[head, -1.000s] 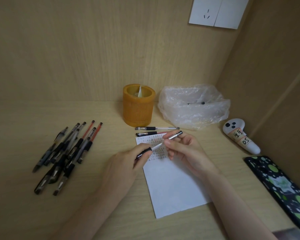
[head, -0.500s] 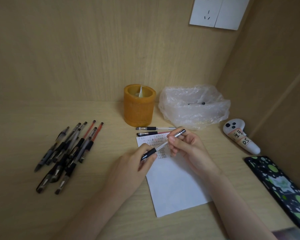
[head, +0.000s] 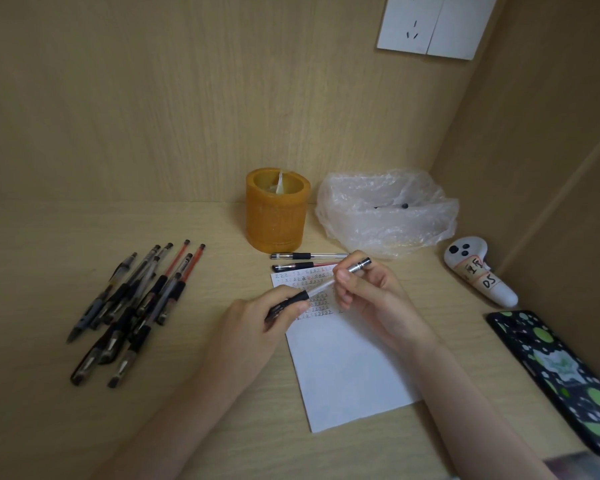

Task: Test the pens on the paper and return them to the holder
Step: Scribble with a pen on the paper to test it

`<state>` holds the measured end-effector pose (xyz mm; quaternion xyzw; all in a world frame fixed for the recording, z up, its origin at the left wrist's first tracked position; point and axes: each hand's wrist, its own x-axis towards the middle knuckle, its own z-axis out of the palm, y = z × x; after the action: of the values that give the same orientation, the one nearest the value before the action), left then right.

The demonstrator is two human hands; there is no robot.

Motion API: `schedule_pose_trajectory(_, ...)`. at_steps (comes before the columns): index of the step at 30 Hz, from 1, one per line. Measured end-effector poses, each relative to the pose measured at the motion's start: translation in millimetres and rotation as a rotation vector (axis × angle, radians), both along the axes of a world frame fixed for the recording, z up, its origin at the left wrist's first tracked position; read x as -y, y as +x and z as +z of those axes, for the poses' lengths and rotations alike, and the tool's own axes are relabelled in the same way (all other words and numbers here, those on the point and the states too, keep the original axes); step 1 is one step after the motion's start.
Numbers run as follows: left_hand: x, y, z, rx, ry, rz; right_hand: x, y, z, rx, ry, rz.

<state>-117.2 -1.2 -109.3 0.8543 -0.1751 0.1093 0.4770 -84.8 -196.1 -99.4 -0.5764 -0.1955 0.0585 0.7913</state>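
Head view: both hands, left [head: 253, 327] and right [head: 371, 296], pinch one pen [head: 321, 289]; holder [head: 276, 210] holds a white scrap.

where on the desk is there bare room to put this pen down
Bare desk lies between the pen pile and the orange holder, and along the near edge left of the paper. It is crowded behind the paper, where two pens lie before the holder, and on the right by the plastic bag, controller and phone.
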Motion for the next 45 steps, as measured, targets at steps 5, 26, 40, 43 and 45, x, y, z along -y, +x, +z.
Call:
schedule_pose_trajectory(5, 2.7, -3.0, -3.6, 0.022, 0.024, -0.033, -5.9, -2.7, 0.6, -0.101, 0.037, 0.124)
schedule_pose_trajectory(26, -1.3, -1.7, -6.4, -0.054, 0.430, 0.112, 8.6, 1.4, -1.0, -0.083, -0.354, -0.671)
schedule_pose_trajectory(40, 0.2, -0.4, -8.4, -0.088, 0.404, 0.111, 5.5, 5.0, -19.1, -0.074, -0.532, -0.845)
schedule_pose_trajectory(43, -0.5, -0.1, -8.5, -0.090, 0.407, 0.103, 4.7, 4.8, -19.8, -0.060, -0.547, -0.837)
schedule_pose_trajectory(45, -0.5, 0.1, -7.9, -0.087, 0.416, 0.099, 5.0, 5.2, -20.9, -0.050, -0.550, -0.832)
